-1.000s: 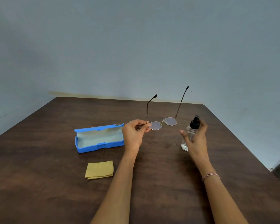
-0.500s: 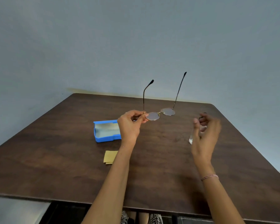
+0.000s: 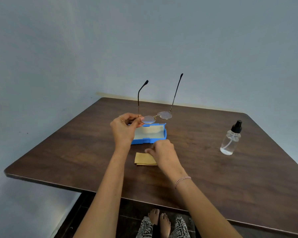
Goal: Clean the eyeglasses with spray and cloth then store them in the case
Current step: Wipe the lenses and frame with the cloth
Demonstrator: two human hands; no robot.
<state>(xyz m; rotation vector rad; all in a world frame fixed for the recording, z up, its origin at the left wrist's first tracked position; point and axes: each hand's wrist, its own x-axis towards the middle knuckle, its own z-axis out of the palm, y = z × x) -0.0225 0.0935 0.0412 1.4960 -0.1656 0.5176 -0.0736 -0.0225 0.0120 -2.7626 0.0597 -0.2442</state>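
- Since a second ago: spray bottle (image 3: 230,140) let go, now standing alone upright at right side of table (image 3: 58,152), well apart from both hands; right hand (image 3: 162,154) swung across to the cloth (image 3: 143,158) (view also tipped down, feet visible under table edge).
- Left hand (image 3: 126,127): pinching eyeglasses (image 3: 156,116) at the left hinge end, thumb and fingertips closed on frame beside one lens, held in air above the open case (image 3: 150,133), temple arms open and pointing up and away.
- Right hand: fingers curled down at near right corner of the folded yellow cloth, touching or just about to pinch it (contact hidden by knuckles, cannot tell if gripped yet).
- Cloth: lies flat on table just in front of case, between the two forearms.
- Case: blue, lid open, pale lining showing, empty as far as visible.
- Handling, glasses: likely very light, thin metal wire frame, bends easily, lenses smear or scratch; best held by rim edge or hinge as now, never by lens face or temple tip (long arms act as levers).
- Handling, cloth: soft, limp, near weightless, no stiffness; take by a corner or edge pinch, will drape once lifted, then wrap around a lens between thumb and finger.
- Handling, bottle: clear, probably rigid and smooth, little liquid left, light and easy to tip.
- Stage guess: spraying seems over, wiping next, storing not yet done.
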